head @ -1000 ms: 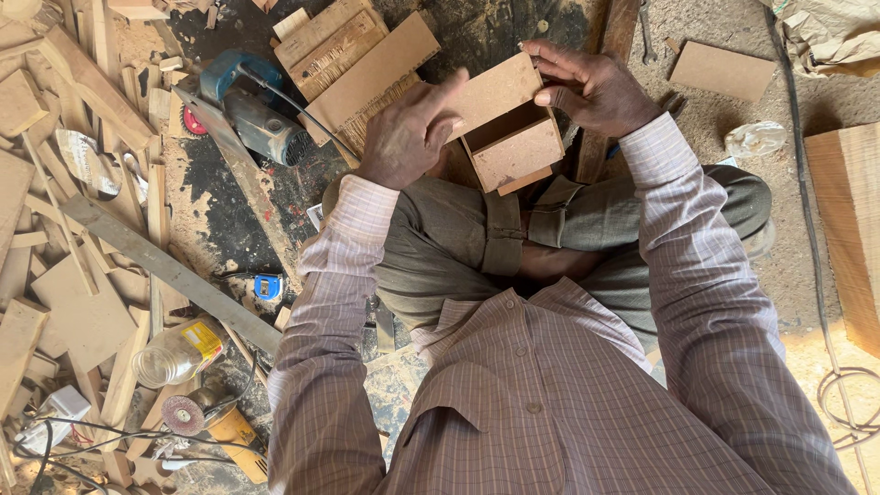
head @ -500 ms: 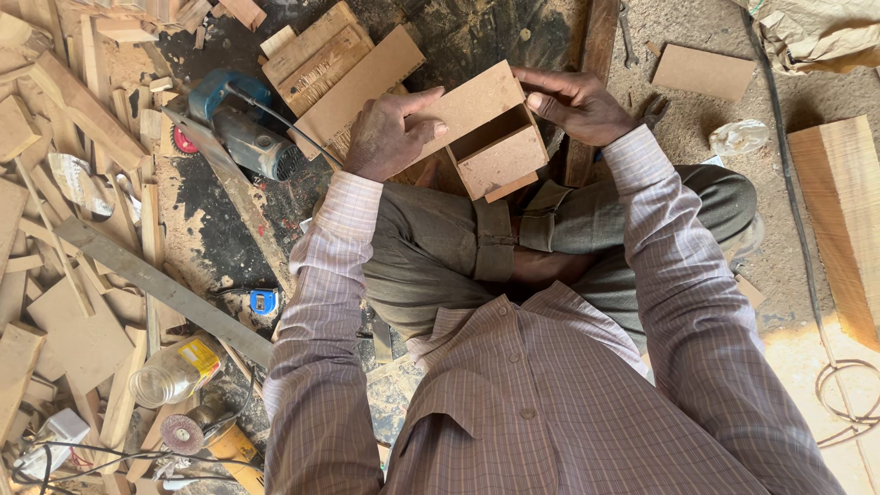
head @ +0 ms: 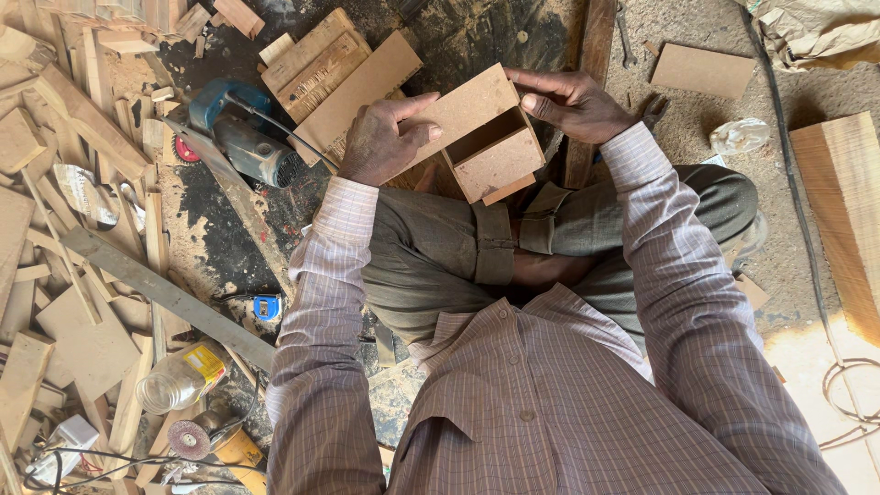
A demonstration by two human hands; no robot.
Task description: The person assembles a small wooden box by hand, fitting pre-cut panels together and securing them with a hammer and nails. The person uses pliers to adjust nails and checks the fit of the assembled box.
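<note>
I sit cross-legged on a workshop floor and hold a small open box of brown fibreboard above my knees. My left hand grips its left panel, thumb on top. On the far right corner rests my right hand, fingers curled over the edge. The box's open side faces me, showing its inner back panel.
A blue power saw lies to the left beside stacked wooden boards. Offcuts litter the left floor, with a plastic bottle, a small blue tape measure and a grinder disc. A wide plank lies at right.
The box sits lower and more central in view, tipped so its opening shows more. Both hands kept their grip; the left thumb has shifted onto the top panel.
</note>
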